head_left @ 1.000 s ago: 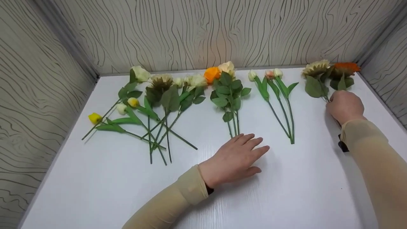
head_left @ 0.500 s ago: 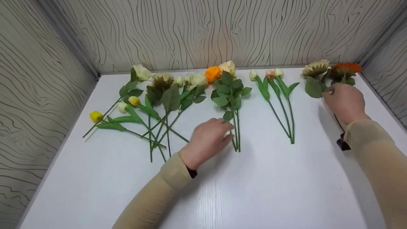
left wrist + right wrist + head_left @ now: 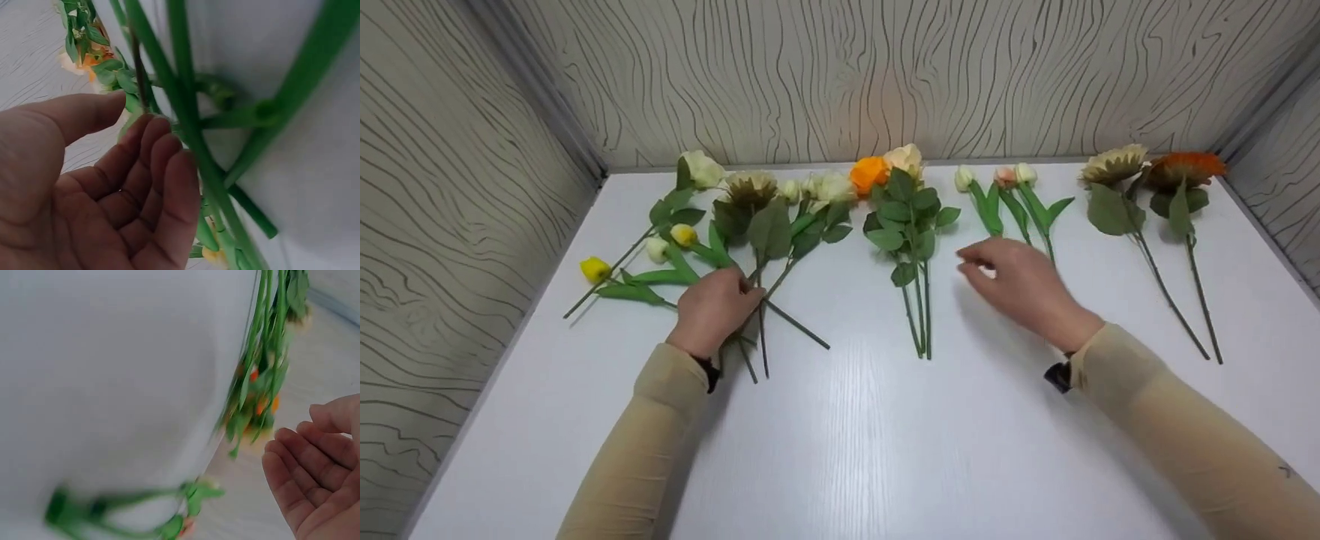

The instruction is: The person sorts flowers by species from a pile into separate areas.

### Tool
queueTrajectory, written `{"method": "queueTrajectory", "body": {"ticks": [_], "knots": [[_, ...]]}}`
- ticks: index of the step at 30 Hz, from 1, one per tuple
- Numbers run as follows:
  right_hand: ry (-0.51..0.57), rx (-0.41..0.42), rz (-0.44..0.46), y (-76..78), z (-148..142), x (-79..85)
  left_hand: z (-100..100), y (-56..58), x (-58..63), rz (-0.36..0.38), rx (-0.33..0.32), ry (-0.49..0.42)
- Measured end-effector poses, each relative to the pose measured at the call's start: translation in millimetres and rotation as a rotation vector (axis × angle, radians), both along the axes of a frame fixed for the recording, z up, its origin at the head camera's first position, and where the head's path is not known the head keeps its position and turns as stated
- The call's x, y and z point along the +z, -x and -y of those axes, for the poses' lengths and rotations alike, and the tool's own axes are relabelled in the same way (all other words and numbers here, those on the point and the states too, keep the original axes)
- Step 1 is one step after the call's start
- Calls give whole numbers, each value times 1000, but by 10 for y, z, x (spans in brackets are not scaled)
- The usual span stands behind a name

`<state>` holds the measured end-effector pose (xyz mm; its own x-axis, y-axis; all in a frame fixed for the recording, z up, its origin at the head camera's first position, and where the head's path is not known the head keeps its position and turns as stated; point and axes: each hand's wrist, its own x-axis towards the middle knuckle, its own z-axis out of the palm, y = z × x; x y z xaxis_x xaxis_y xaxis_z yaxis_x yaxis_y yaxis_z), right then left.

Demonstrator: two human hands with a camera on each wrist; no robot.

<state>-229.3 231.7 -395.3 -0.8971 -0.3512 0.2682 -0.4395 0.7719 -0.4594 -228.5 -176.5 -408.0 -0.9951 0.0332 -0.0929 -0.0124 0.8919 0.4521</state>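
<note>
On the left of the head view, my left hand [image 3: 712, 307] is over a pile of crossed artificial flower stems. Its thumb and bent fingers stand apart in the left wrist view, fingertips right at a thin brown stem [image 3: 138, 67]. Heads in this pile include a cream daisy-like flower [image 3: 751, 189], a white rose [image 3: 701, 169] and a yellow tulip [image 3: 595, 269]. My right hand [image 3: 1024, 285] hovers over the stems of the pale tulips [image 3: 964, 178], partly hiding them. Its fingers are loosely bent, thumb apart, holding nothing in the right wrist view.
A rose bunch with an orange head [image 3: 869, 175] lies mid-table. At the right are a cream daisy-like flower [image 3: 1114, 165] and a rust-orange one [image 3: 1189, 169], stems toward me. A wood-grain patterned wall [image 3: 840, 82] backs the white table [image 3: 840, 450].
My right hand has let go of the flowers at the far right and moved left over the tulips. My left hand has gone from the rose stems to the left pile.
</note>
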Motion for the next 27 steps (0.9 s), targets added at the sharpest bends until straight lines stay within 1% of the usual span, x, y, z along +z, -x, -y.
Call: {"method": "queueTrajectory", "body": {"ticks": [3,5,7,9,12,14,17,20,24,27], "knots": [[-26,154,-39,-115,420,-20,7,15,-30,27,-5,13],[-37,238,-68,-194,657,-16,0,22,-41,43,-3,17],[-31,299,-100,-258,836,-17,-6,29,-48,60,-1,9],[-5,332,-121,-303,953,-24,-10,30,-51,83,11,-13],[52,334,-99,-328,1022,-59,-7,32,-46,113,17,-59],[91,316,-60,-327,1008,-96,-7,36,-40,136,22,-100],[122,276,7,-302,955,-133,15,41,-12,159,31,-186],[147,234,67,-261,898,-126,70,36,37,174,40,-298],[216,185,134,-207,840,-78,146,7,133,175,50,-417],[272,158,172,-180,808,-45,145,-25,233,143,52,-467]]}}
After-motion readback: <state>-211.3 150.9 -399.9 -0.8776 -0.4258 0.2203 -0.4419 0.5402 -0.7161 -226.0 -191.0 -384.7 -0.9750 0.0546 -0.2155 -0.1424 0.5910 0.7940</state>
